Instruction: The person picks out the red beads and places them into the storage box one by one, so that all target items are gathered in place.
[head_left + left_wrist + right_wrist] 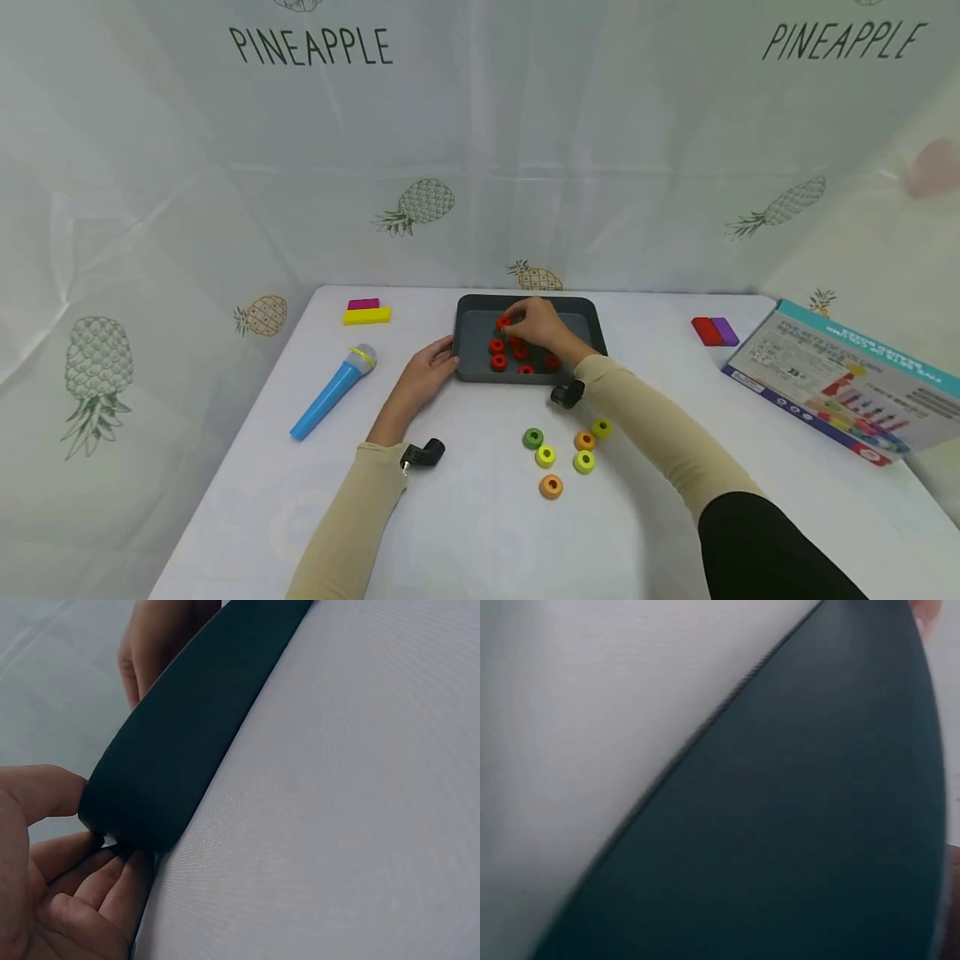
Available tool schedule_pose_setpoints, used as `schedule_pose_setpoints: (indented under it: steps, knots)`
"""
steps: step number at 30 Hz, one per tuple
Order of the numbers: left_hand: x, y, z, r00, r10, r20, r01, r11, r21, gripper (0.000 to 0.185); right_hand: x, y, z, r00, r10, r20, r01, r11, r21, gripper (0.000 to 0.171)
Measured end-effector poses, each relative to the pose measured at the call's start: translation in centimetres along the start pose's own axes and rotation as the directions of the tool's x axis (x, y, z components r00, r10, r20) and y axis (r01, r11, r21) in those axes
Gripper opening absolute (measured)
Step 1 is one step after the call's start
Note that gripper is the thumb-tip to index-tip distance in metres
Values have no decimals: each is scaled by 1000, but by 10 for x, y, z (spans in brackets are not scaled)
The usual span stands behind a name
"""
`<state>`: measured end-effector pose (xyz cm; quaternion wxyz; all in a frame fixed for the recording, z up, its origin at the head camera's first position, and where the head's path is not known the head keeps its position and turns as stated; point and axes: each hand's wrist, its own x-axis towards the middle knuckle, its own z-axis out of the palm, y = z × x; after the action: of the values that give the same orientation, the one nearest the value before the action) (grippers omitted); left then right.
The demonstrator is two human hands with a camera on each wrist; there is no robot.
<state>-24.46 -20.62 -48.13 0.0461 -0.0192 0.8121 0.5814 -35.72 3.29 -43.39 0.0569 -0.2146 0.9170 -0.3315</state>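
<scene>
In the head view a dark grey tray (468, 333) lies near the table's back edge, with several red rings (498, 362) scattered inside. My left hand (426, 375) grips the tray's left side; the left wrist view has the thumb at the rim and the other fingers curled against the tray wall (176, 742). Over the tray, my right hand (542, 323) pinches a red ring (503, 322) between its fingertips. The right wrist view is mostly filled by the tray's outer wall (780, 825), which hides most of that hand.
Nearer the front lie green (533, 439), yellow and orange rings (551, 487). A blue toy microphone (330, 395) is at the left, below a yellow block (367, 317) and a magenta block (363, 304). Red (707, 332) and purple blocks (725, 332) sit beside a printed box (847, 383) at right.
</scene>
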Motion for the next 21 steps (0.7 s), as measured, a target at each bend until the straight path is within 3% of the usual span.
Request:
schedule_pose_setpoints:
  steps: [9, 21]
  knots:
    - [-2, -3, 3, 1000, -2, -1, 2, 1000, -5, 55, 1, 6, 12, 1000, 22, 13, -21, 999, -41, 36]
    - [1, 0, 5, 1000, 15, 10, -15, 1000, 1, 56, -3, 9, 12, 1000, 10, -4, -10, 1000, -24, 33]
